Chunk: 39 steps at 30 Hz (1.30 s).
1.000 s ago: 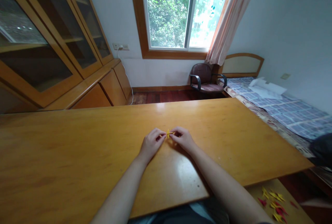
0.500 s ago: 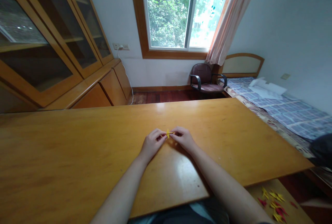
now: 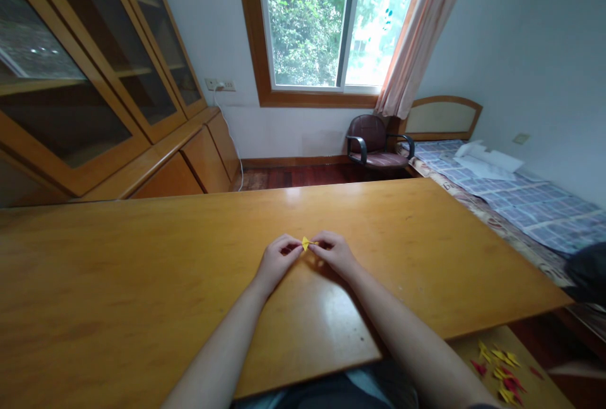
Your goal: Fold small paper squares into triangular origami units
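A small yellow paper crane (image 3: 305,243) is held between my two hands, just above the table. My left hand (image 3: 278,261) pinches its left side between thumb and fingertips. From the other side, my right hand (image 3: 335,252) pinches a thin pointed end of the crane, with the fingers closed. My fingertips cover parts of the folded paper, so its full shape is hidden.
The wooden table (image 3: 142,270) extends far to the left. Below its right front edge, a lower board (image 3: 466,349) bears several yellow and red folded paper pieces (image 3: 506,371). A chair (image 3: 372,144) and a bed (image 3: 521,201) stand beyond, with a glass-door cabinet (image 3: 189,125) at left.
My left fingertips have closed in on the crane's left side, and the thin end that showed there is now hidden. The yellow paper has shifted slightly left. My right hand stays nearly still.
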Available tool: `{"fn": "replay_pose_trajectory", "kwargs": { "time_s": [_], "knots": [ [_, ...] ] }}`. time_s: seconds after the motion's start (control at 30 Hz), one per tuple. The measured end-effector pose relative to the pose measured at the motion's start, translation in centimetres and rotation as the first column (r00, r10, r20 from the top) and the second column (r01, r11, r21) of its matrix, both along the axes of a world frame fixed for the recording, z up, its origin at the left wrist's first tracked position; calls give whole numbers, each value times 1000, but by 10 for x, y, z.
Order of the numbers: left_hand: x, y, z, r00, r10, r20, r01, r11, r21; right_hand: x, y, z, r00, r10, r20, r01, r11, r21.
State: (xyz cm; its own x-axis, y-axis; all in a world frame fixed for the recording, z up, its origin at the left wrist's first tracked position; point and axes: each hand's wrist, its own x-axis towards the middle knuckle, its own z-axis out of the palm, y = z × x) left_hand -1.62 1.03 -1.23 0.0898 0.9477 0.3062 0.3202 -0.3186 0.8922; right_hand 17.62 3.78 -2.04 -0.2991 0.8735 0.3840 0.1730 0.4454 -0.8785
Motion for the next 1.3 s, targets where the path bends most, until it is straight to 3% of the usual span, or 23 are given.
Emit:
{"fn": "replay_pose_trajectory", "kwargs": {
  "time_s": [0.27,0.47,0.77,1.0,1.3],
  "knots": [
    [-5,6,-8,994,11,105,5,989,-145,-3,-3,-3,999,-34,-30,33,999,-44],
    [-4,5,-6,992,2,125,22,982,-187,-4,-3,-5,1000,-24,19,21,989,147],
    [-7,5,-4,955,-39,293,131,944,-303,-2,-8,-5,996,-7,87,-23,940,341],
    [-5,2,2,935,-67,347,197,914,-355,-2,-9,-4,990,20,137,-72,918,389],
    [-4,2,4,935,-85,344,209,916,-342,-1,-7,-7,988,-16,152,-52,902,428]
  ]
}}
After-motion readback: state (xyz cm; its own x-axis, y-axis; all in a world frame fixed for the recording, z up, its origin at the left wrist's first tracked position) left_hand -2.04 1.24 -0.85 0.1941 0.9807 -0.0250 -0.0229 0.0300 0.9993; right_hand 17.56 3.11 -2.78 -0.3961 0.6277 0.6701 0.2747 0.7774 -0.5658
